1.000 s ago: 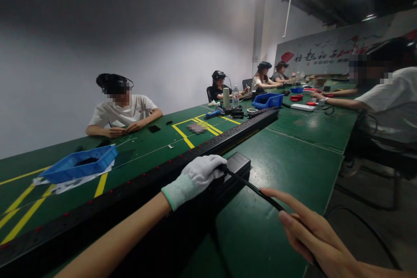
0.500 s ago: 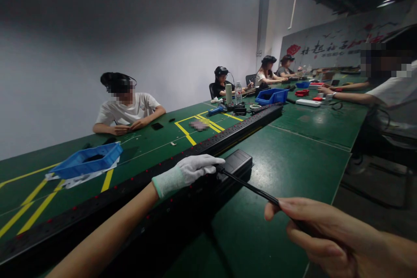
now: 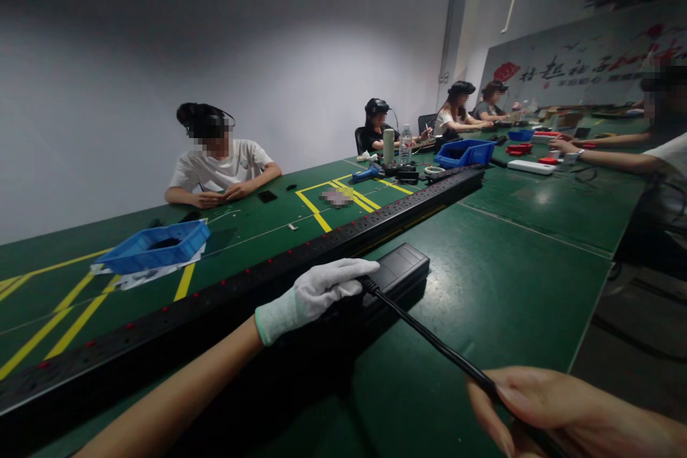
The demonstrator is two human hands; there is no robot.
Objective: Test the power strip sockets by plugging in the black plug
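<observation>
My left hand (image 3: 328, 290), in a white knit glove with a mint cuff, grips the near end of a black power adapter (image 3: 405, 262). Its fingers lie along the side and top of the casing, and the thumb side is partly hidden. From that end runs a black cable (image 3: 424, 329) with a ribbed sleeve at its root. My bare right hand (image 3: 552, 401) at lower right has the cable pinched between thumb and fingers, drawn fairly straight. Where the cable goes beyond that hand is cut off by the frame.
A long black power strip (image 3: 300, 247) with red lights crosses the green table (image 3: 515, 286) behind the adapter. Beyond it are a blue tray (image 3: 155, 247), a blue bin (image 3: 466, 152), a bottle (image 3: 406, 147) and yellow tape lines. Several people sit around the table.
My right hand has moved down and to the right along the cable, farther from the adapter. My left hand keeps its grip. The whole view has shifted slightly.
</observation>
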